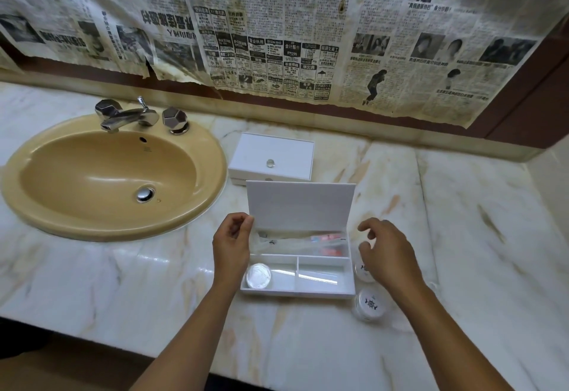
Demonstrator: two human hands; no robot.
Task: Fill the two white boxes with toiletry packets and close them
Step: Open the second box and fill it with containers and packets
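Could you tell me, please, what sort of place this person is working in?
Most likely a bathroom vanity, perhaps in a hotel. A tan sink with a chrome tap is set into a marble counter, and old newspaper covers the wall behind it.

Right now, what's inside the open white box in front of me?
The open white box holds clear toiletry packets in its long back compartment and a round packet front left. The front right compartment looks empty. The packets' contents are blurred.
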